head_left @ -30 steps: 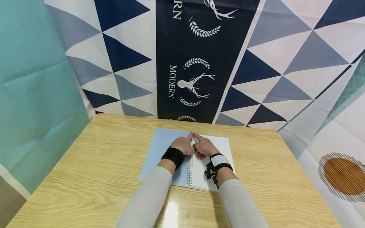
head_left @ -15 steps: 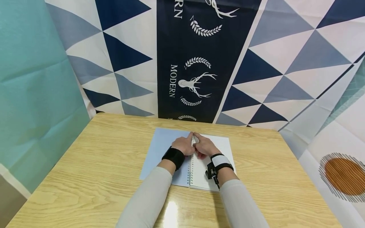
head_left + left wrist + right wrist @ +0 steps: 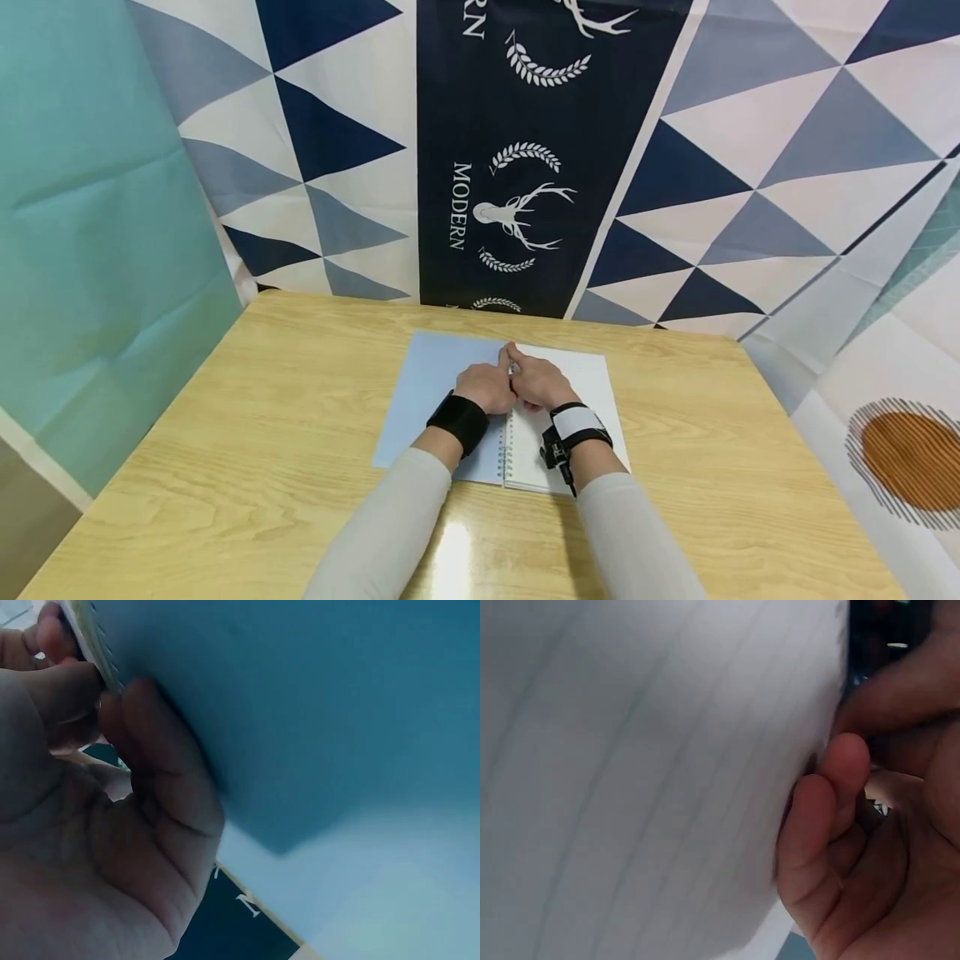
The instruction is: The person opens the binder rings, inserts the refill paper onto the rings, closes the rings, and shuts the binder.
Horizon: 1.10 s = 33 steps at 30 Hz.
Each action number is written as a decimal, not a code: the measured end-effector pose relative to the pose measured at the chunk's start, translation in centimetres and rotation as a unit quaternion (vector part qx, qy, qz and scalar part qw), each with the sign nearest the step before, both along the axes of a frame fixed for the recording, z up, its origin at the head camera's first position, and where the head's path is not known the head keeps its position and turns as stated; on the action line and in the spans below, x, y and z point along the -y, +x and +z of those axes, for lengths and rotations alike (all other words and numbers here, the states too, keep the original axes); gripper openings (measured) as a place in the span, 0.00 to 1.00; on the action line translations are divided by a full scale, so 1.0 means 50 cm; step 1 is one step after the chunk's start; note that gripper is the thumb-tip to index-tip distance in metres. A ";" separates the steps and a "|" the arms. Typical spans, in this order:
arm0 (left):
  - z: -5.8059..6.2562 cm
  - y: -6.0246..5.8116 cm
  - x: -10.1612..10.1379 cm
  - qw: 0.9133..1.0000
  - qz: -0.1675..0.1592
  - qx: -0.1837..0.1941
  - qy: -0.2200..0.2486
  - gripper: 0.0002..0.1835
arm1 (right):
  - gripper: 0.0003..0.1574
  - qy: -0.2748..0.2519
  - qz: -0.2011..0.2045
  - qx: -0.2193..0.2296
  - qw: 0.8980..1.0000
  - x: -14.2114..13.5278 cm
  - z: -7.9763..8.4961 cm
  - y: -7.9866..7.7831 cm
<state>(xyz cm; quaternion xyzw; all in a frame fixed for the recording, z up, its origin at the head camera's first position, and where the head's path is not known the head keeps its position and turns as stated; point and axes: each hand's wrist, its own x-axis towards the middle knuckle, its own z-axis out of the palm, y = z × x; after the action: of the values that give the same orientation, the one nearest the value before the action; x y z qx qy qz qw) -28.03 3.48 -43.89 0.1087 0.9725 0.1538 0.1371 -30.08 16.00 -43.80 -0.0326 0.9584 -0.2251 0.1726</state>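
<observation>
A spiral notebook (image 3: 558,450) lies spread on the table, its pale blue cover on the left and a ruled white page (image 3: 645,750) on the right. Both hands meet at the far end of its coil binding (image 3: 506,454). My left hand (image 3: 486,387) has curled fingers and pinches at the binding, its other fingers against the blue cover (image 3: 337,712). From the page side, my right hand (image 3: 542,383) pinches at the same spot, curled fingertips (image 3: 810,799) along the page's inner edge. Index fingers touch in the head view. What lies between the pinching fingers is mostly hidden.
The wooden table (image 3: 262,433) extends around the notebook on every side. A patterned cloth (image 3: 495,108) hangs behind the far edge, with a teal sheet (image 3: 112,217) at the left. Each wrist wears a black band (image 3: 459,423).
The pale gap between the two hands has narrowed, and the index fingers have come closer together. The whole head view has shifted slightly; the notebook stays between the hands.
</observation>
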 end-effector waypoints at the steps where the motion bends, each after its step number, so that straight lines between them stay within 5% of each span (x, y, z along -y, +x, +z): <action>1: 0.000 0.003 0.000 1.000 -0.003 -0.001 0.000 0.42 | 0.42 -0.005 0.002 -0.004 1.000 0.000 0.001 0.003; 7: -0.003 0.029 0.023 1.000 -0.012 -0.002 0.011 0.40 | 0.42 -0.039 0.045 -0.025 0.998 0.021 -0.005 0.035; 15: 0.005 0.068 0.039 0.997 -0.067 -0.028 0.007 0.32 | 0.33 -0.008 0.060 -0.062 0.996 0.026 0.000 0.090; 25: 0.006 0.128 0.059 0.995 -0.065 -0.068 0.015 0.23 | 0.18 0.099 0.141 -0.140 0.975 0.021 0.021 0.162; 33: 0.003 0.155 0.058 0.993 -0.079 -0.082 0.003 0.23 | 0.37 0.079 0.163 -0.088 0.980 -0.010 0.016 0.176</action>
<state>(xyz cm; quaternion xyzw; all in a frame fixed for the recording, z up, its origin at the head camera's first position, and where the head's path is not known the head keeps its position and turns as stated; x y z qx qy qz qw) -20.30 0.56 -43.74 0.1982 0.9682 0.1363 0.0688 -21.27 16.50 -43.00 -0.1944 0.9664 -0.1139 0.1238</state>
